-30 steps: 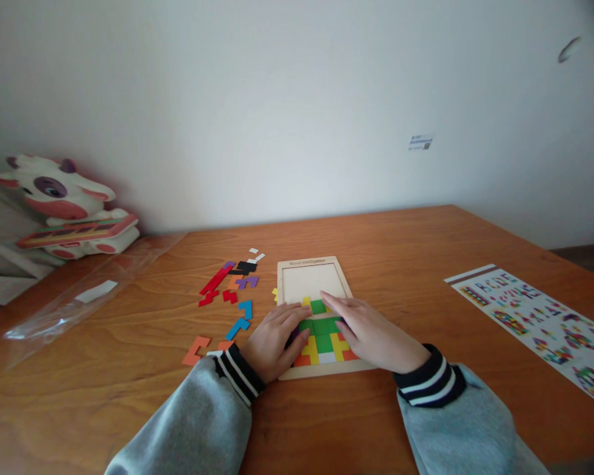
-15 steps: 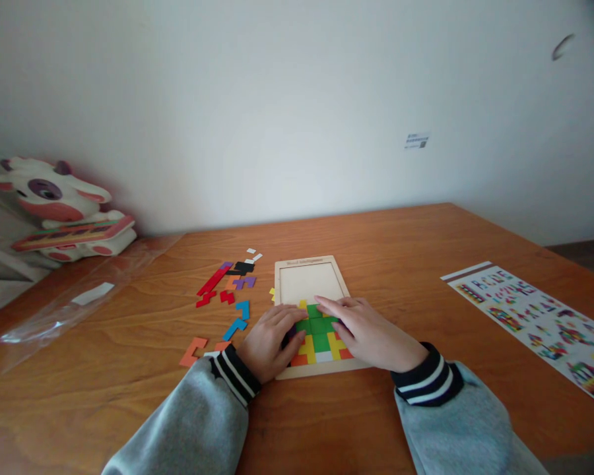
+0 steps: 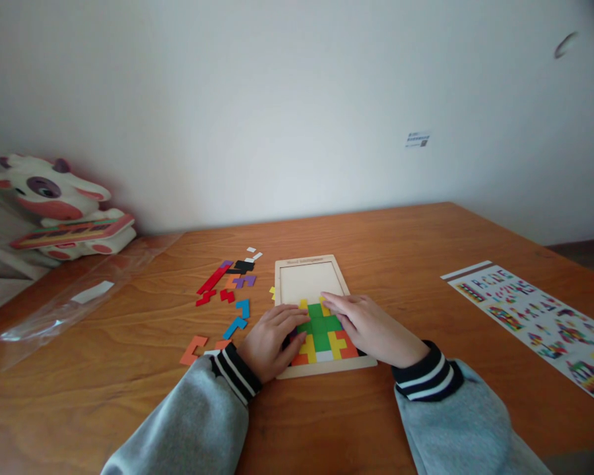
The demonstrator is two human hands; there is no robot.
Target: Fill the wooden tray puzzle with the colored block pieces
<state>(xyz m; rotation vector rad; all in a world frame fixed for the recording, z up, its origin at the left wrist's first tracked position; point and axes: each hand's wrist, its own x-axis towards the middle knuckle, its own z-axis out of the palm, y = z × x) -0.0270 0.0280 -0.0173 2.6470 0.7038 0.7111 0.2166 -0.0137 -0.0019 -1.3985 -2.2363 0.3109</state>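
A wooden puzzle board (image 3: 304, 284) lies in the middle, its near half covered with flat coloured pieces. Green pieces (image 3: 321, 326) fill the centre, with a yellow piece (image 3: 335, 344) and a white piece (image 3: 324, 356) nearer me. My left hand (image 3: 273, 340) rests over the board's left edge, thumb and fingers apart on the pieces. From the right, my right hand (image 3: 373, 330) reaches over the board with fingers stretched out; its fingertips are at the top of the yellow and green pieces. Both hands hide parts of the board's sides.
Loose pieces lie left of the board, among them a long red piece (image 3: 212, 280), blue pieces (image 3: 235, 327) and an orange piece (image 3: 194, 349). A printed pattern sheet (image 3: 539, 323) is at the right. A clear plastic bag (image 3: 59, 323) and a cow toy keyboard (image 3: 74, 231) are at the left.
My right hand has shifted slightly right and its fingers have moved, uncovering more of the green pieces and the board's near right corner. The left hand stays in place.
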